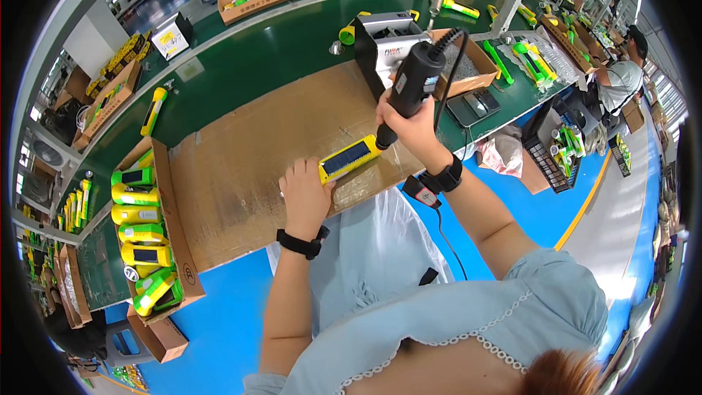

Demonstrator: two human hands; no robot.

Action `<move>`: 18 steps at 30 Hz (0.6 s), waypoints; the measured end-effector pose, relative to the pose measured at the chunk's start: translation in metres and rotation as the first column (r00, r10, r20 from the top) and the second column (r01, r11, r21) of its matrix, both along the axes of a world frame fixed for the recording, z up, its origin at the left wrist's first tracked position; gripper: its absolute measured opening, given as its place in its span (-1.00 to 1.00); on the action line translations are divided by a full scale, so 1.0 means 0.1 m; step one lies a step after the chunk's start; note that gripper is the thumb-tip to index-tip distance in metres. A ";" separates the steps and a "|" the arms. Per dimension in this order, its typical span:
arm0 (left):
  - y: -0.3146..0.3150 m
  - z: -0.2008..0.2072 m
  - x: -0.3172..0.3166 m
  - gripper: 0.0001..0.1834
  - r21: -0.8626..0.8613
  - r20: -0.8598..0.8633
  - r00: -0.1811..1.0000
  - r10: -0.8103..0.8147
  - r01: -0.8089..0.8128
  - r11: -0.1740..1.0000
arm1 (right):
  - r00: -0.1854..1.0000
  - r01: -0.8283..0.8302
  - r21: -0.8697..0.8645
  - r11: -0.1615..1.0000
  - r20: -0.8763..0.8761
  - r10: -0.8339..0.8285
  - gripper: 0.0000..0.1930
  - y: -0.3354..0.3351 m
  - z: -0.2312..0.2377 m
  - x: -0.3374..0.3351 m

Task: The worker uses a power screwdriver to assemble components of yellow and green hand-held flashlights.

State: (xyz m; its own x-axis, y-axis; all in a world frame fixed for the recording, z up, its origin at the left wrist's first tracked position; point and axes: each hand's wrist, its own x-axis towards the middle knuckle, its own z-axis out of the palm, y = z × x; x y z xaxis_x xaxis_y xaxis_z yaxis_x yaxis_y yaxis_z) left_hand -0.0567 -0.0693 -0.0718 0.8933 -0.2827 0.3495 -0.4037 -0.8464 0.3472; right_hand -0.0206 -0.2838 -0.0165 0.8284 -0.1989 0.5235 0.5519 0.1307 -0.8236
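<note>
My right hand is wrapped round a black corded electric screwdriver, tilted with its tip down at the right end of a yellow flashlight. That flashlight lies on a brown cardboard sheet and has a dark solar panel on its upper side. Its left end is under the fingers of my left hand, closed round it. The screwdriver's tip is hidden at the flashlight's end, so contact with a screw cannot be made out.
At left, a cardboard box holds several yellow and green flashlights. A screw feeder box, a carton of small parts and a phone stand at right. A black crate is beyond the table edge; a co-worker sits far right.
</note>
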 end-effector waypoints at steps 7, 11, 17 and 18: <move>-0.03 0.00 -0.09 -0.47 0.006 -0.013 0.999 -0.036 0.036 0.999 | 0.820 0.499 0.151 0.853 0.237 -0.522 -0.68 -0.59 0.59 0.20; -0.06 -0.01 -0.12 -0.47 -0.013 -0.018 0.999 -0.027 0.026 1.000 | 0.735 0.641 0.016 0.768 0.275 -0.619 -0.64 -0.80 0.53 0.61; -0.08 0.01 -0.12 -0.47 0.006 -0.002 1.000 -0.020 0.020 1.000 | 0.798 0.600 -0.167 0.783 0.196 -0.570 -0.66 -0.84 0.51 0.88; -0.08 0.01 -0.12 -0.47 0.010 0.007 1.000 -0.014 0.014 1.000 | 0.818 0.572 -0.189 0.798 0.210 -0.536 -0.67 -0.84 0.55 0.91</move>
State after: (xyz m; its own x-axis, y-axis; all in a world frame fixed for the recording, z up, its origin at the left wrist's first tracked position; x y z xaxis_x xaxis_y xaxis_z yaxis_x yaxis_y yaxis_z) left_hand -0.0686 -0.0769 -0.0705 0.8864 -0.2989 0.3533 -0.4185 -0.8438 0.3359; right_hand 0.0702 -0.3676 0.0387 0.5290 -0.4586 0.7141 0.5807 -0.4180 -0.6986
